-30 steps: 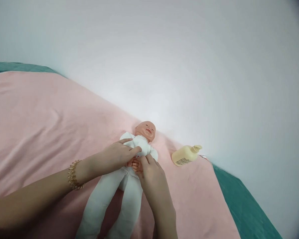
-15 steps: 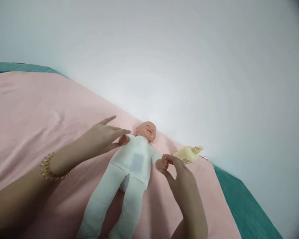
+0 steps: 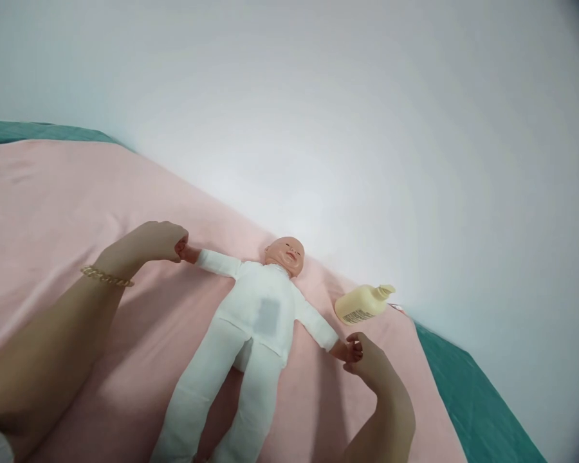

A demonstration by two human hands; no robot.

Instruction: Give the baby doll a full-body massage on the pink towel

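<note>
A baby doll (image 3: 267, 302) with a white cloth body lies on its back, its head toward the wall. My left hand (image 3: 161, 241), below a beaded bracelet (image 3: 107, 276), is closed on the doll's hand at picture left. At picture right, my right hand (image 3: 367, 360) pinches the doll's other hand between thumb and fingers. Both doll arms are stretched out to the sides. A grey rectangular patch (image 3: 268, 316) shows on the doll's belly. The ends of its legs run out of the bottom of the view.
Under the doll is a pink sheet (image 3: 67, 193) with a few wrinkles. A pale yellow pump bottle (image 3: 361, 304) lies tilted near the doll's right-side arm. Green bedding (image 3: 473, 392) shows beyond the sheet's edge, and a white wall (image 3: 318, 116) rises behind.
My hands have moved apart, drawing the doll's arms outward from bent to straight. The left hand's fingers have closed; the right hand has moved down and right, uncovering more of the bottle.
</note>
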